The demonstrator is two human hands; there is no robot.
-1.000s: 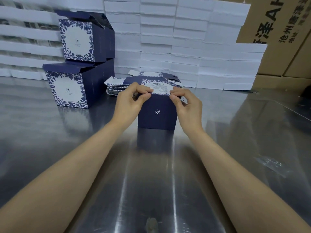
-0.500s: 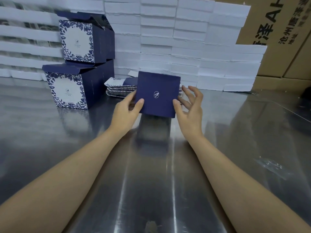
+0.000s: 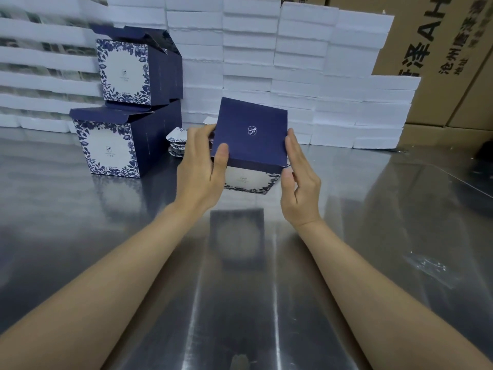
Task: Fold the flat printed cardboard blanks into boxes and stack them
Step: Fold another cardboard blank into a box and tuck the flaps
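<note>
Navy cardboard forms the folded box (image 3: 250,134), which is held tilted above the steel table (image 3: 106,236), its plain face with a small white emblem turned to the camera and a floral white face underneath. It is gripped at its left edge by the left hand (image 3: 198,172), thumb on the navy face and fingers curled behind. Its right side is pressed by the right hand (image 3: 300,182), fingers straight and together. Just behind, flat blanks (image 3: 181,141) are piled on the table. Further left, two finished boxes (image 3: 114,145) are stacked. White foam blocks (image 3: 266,62) and brown cartons (image 3: 440,49) are piled at the back.
</note>
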